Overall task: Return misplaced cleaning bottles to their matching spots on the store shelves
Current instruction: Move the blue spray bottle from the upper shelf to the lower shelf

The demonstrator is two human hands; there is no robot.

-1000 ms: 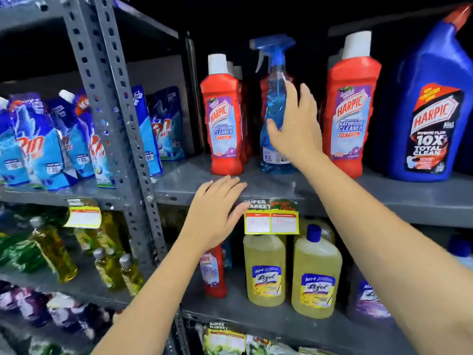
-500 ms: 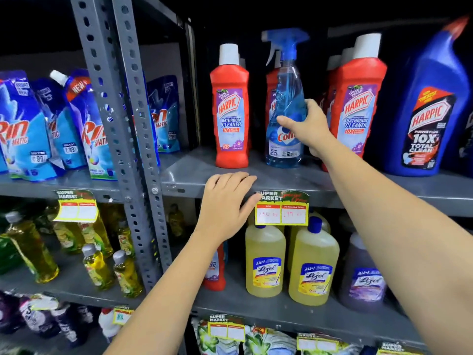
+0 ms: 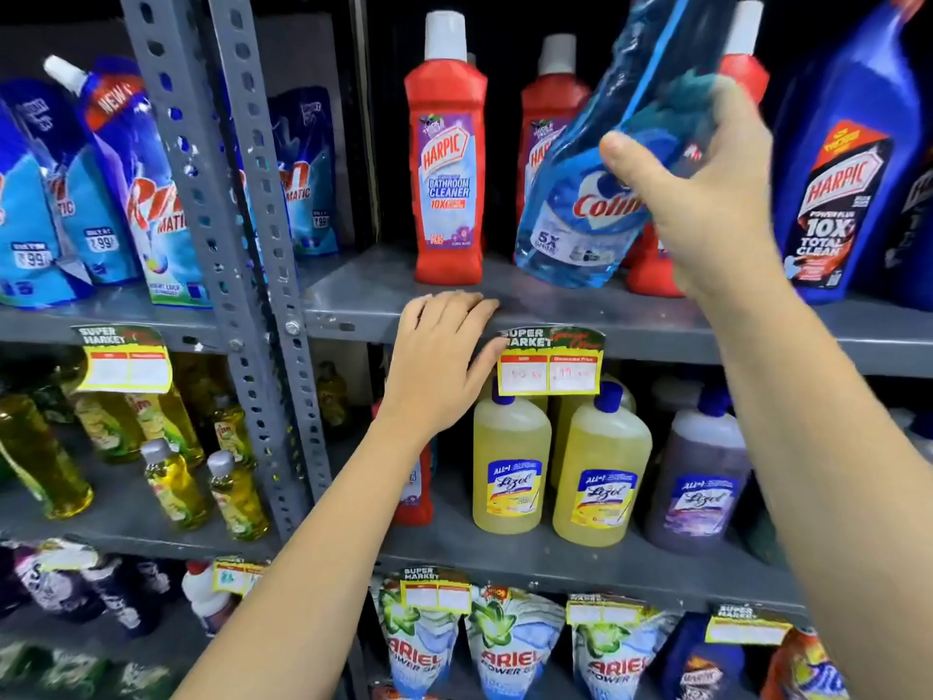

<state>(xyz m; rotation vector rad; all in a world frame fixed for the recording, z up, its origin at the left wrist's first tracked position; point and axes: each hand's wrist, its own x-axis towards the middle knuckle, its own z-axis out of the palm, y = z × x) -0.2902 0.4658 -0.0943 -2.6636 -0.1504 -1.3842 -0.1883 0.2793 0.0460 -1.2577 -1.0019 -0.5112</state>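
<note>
Where the slotted grey steel upright [image 3: 217, 204] divides the racking, blue detergent pouches [image 3: 131, 194] stand on the left bay's shelf. The left hand [image 3: 436, 356] lies flat, fingers together and holding nothing, on the front lip of the grey metal shelf [image 3: 656, 320], beside a yellow price tag [image 3: 550, 366]. A red Harpic bottle [image 3: 447, 159] stands upright behind it. The right hand [image 3: 707, 194] grips the blue Colin spray bottle [image 3: 585, 204], tilted, its base clear of the shelf. A blue Harpic bottle [image 3: 853, 169] stands rightmost. The background is dark.
</note>
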